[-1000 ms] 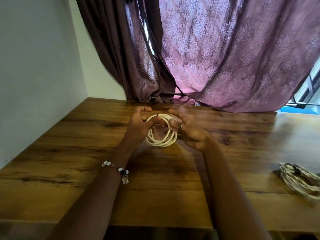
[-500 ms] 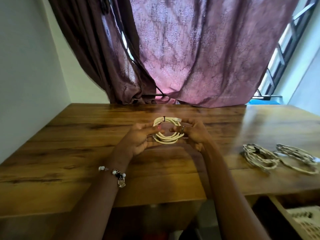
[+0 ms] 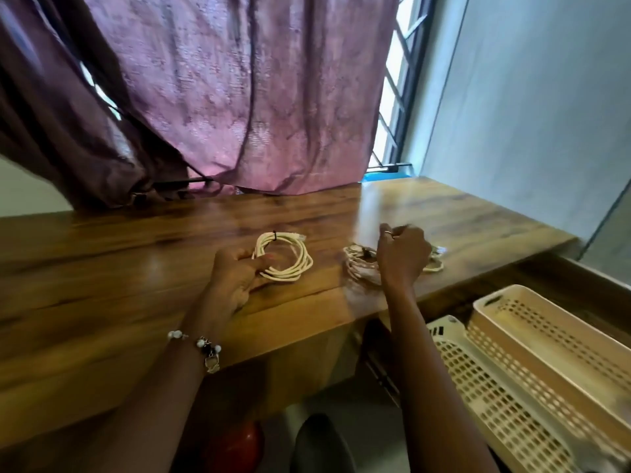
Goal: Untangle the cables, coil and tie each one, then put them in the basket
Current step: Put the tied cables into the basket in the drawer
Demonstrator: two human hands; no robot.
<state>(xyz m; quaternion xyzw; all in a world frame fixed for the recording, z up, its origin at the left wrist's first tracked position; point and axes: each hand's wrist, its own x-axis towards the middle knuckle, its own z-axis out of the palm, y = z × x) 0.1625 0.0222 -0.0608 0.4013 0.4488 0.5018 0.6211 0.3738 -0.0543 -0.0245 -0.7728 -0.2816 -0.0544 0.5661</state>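
No text, label, brand, number or sign can be read anywhere.

Coiled cable (image 3: 283,256) left of cables (image 3: 362,268)

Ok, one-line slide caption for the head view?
Left hand holds the tied white coil; right hand reaches over braided cables; baskets wait below.

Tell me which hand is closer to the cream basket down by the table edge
Right. The right hand is over the braided cables near the table's right end, above the basket; the left hand holds the white coiled cable, farther left.
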